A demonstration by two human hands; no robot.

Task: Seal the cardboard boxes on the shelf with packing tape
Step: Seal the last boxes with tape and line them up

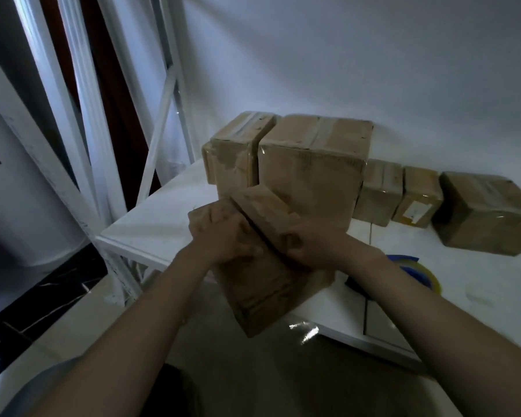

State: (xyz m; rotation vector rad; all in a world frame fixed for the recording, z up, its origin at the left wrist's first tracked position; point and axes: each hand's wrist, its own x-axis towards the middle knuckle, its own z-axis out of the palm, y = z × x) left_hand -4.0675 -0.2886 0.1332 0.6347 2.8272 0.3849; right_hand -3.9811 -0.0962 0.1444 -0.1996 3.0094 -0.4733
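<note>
Box [262,284] at shelf [163,224] edge | left hand [223,233], right hand [307,245] gripping top flaps, likely closing seam for tape | tape roll [418,272] beside, within reach

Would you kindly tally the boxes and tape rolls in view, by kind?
Cardboard boxes: 6
Tape rolls: 1
Total: 7
</note>
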